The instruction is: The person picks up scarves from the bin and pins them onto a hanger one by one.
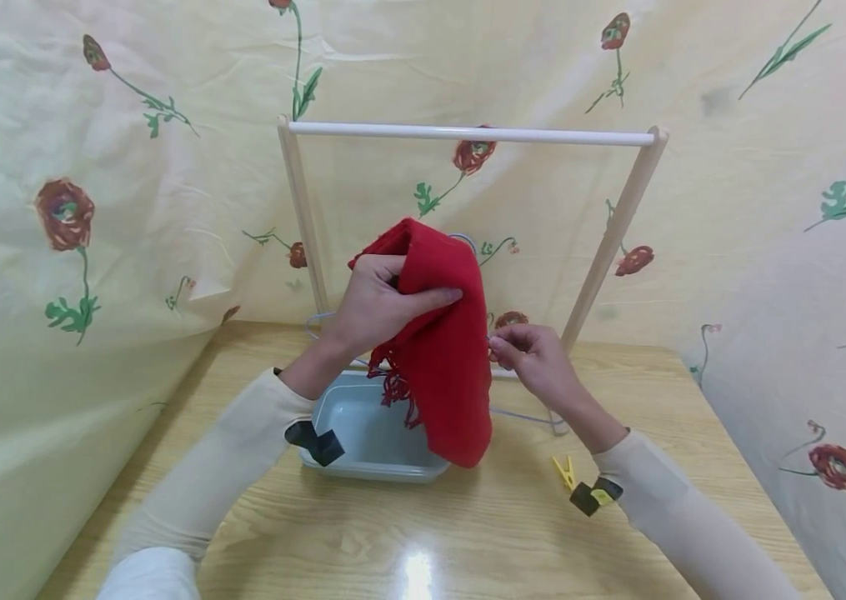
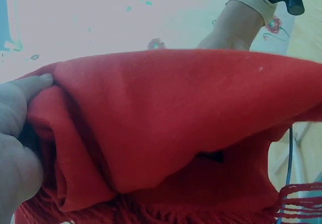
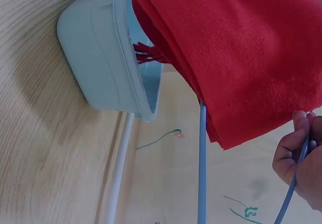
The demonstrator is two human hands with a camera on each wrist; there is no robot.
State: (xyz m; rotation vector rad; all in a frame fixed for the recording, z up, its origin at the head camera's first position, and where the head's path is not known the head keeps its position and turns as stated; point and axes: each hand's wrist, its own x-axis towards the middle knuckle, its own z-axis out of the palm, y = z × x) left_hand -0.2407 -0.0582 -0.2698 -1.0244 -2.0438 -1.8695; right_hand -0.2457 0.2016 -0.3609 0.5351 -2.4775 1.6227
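A red scarf (image 1: pixel 453 375) with a fringe hangs in folds above the table. My left hand (image 1: pixel 377 304) grips its upper folds, the thumb lying across the front of the cloth. A thin blue clothes hanger (image 3: pixel 203 168) runs behind and into the scarf, and its curved top shows past the cloth in the head view. My right hand (image 1: pixel 531 358) is at the scarf's right edge, pinching a blue bar of the hanger between thumb and fingers in the right wrist view. The scarf hides much of the hanger and some of my left fingers.
A light blue plastic basin (image 1: pixel 373 473) stands on the table beneath the scarf. Behind it rises a rack with wooden legs and a white top rail (image 1: pixel 468 132). A yellow clothespin (image 1: pixel 563 472) lies on the right. Flowered cloth (image 1: pixel 167 167) surrounds the table.
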